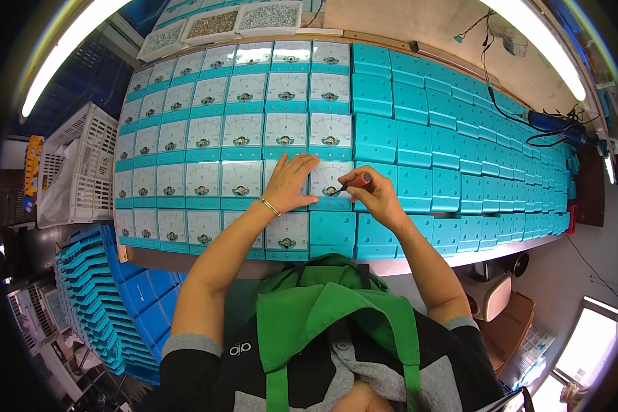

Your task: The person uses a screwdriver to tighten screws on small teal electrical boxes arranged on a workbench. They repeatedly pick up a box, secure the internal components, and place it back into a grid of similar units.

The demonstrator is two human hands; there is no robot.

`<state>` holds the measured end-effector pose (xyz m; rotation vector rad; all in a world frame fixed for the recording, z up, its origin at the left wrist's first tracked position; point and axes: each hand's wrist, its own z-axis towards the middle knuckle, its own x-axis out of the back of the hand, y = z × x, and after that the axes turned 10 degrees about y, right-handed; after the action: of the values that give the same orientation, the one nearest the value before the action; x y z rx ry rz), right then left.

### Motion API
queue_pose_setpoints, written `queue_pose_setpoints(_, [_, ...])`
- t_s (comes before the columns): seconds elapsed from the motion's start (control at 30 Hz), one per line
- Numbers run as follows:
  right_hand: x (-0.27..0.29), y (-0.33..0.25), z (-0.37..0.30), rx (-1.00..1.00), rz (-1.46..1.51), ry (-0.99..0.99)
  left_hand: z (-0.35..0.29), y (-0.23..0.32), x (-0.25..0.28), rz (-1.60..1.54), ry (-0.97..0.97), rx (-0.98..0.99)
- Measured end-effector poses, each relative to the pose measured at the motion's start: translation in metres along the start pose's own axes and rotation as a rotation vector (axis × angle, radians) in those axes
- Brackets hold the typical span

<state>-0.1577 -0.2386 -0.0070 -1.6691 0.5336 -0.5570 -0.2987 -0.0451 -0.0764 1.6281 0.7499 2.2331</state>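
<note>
A voltmeter with a white dial and turquoise base [328,172] lies between my two hands, in the row second from the table's near edge. My left hand [290,184] rests with fingers apart on the meter just left of it, the fingertips and thumb reaching its left edge. In my right hand [379,198] is a small screwdriver with a red handle [361,180], pinched in the fingers. Its dark shaft points left and down at the small mechanism low on the dial. Whether the tip touches a screw is too small to tell.
Rows of similar meters [243,130] fill the table's left half; closed turquoise cases [413,145] fill the right. Bins of small metal parts [269,16] stand at the back. A blue power tool with a cord [556,123] lies far right. A white crate [82,165] stands left, above stacked turquoise parts [93,302].
</note>
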Motion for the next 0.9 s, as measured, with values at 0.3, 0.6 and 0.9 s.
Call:
queue_pose_setpoints(0.3, [-0.017,0.001,-0.010,0.152,-0.162,0.207,0.001,0.003,0.005,0.007,-0.003,0.006])
queue_pose_setpoints(0.6, [-0.028,0.001,-0.016,0.188,-0.219,0.312,0.000,0.003,0.004,0.002,0.003,0.007])
queue_pose_setpoints(0.9, [-0.027,0.002,-0.018,0.180,-0.196,0.322,0.001,0.007,0.009,0.013,-0.033,0.009])
